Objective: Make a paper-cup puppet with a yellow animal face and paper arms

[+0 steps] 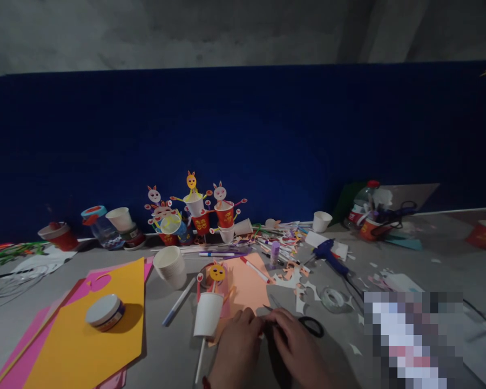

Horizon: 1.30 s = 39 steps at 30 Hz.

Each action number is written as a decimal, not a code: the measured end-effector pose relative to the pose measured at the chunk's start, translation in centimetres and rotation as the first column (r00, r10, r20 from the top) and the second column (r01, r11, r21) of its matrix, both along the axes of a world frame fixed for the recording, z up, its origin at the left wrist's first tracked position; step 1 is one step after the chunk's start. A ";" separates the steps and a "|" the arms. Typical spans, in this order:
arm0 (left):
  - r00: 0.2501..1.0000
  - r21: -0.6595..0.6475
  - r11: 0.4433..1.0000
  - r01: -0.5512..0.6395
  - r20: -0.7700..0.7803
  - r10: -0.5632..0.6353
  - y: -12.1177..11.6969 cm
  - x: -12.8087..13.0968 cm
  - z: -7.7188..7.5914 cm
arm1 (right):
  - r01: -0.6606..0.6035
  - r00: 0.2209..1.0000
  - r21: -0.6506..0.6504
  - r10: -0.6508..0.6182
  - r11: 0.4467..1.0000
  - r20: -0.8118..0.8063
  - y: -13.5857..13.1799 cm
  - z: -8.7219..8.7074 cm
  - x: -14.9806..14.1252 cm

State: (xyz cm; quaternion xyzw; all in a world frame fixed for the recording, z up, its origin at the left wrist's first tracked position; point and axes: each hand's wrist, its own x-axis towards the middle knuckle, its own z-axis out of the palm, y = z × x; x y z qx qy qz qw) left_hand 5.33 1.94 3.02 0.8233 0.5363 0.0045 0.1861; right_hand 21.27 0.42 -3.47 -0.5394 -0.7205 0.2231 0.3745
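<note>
My left hand (240, 341) and my right hand (292, 339) are close together at the front of the table, fingers curled and pinched towards each other. Whatever lies between the fingertips is too small or hidden to make out. Scissors (311, 326) with a black handle show behind my right hand, which partly covers them. Just left of my left hand is a white paper cup (209, 313), upside down on a white stick, with a yellow animal-face cutout (217, 273) above it. Peach paper (248, 281) lies beyond my hands, a red marker (255, 270) on it.
Stacked paper cups (170, 267), a marker (179, 302) and a lidded jar (105, 312) on yellow paper (93, 346) are to the left. Finished cup figures (194, 205) stand at the back. Rightwards are paper scraps (294, 278), clear tape (332, 299) and a corded blue glue gun (330, 255).
</note>
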 end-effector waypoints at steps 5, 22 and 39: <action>1.000 0.001 1.000 0.013 -0.012 -0.013 0.4 0.2 -0.8 | -0.012 1.000 0.002 0.012 1.000 -0.001 -0.1 0.0 0.0; 0.994 -0.013 0.996 -0.083 0.076 0.083 -1.1 0.4 -0.4 | -0.036 0.975 -0.075 0.052 0.997 0.218 -0.6 0.2 -0.4; 0.501 -0.290 0.934 -0.210 0.788 0.358 -1.6 -1.7 -3.9 | 0.008 1.000 -0.110 -0.011 0.994 -0.028 -0.7 2.0 -0.8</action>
